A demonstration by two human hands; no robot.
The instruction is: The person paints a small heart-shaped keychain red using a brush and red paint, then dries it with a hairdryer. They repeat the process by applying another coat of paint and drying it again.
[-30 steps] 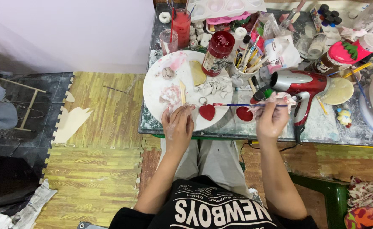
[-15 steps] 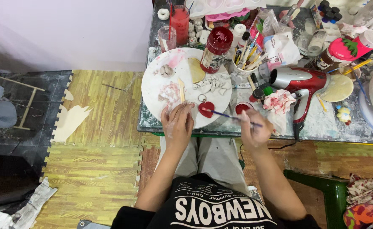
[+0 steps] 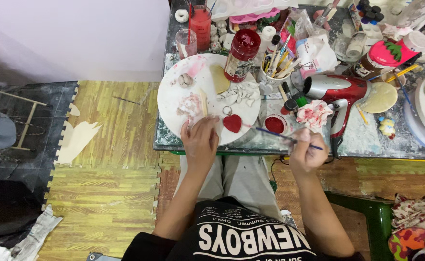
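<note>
Head view: red heart nearly painted

Head camera looks down on a person seated at a crowded table [image 3: 367, 140]. Left hand [image 3: 200, 142] lies flat, fingers together, on the near edge of a white plate [image 3: 173, 96], just beside a heart [image 3: 232, 123]. Right hand [image 3: 308, 151] pinches a thin brush [image 3: 280, 136] whose tip reaches toward the heart. From here the heart looks fully red, so the colouring seems largely done; perhaps edges or touch-ups remain. An open red paint pot [image 3: 275, 124] sits between heart and right hand. A red hairdryer [image 3: 335, 92] lies behind.
</note>
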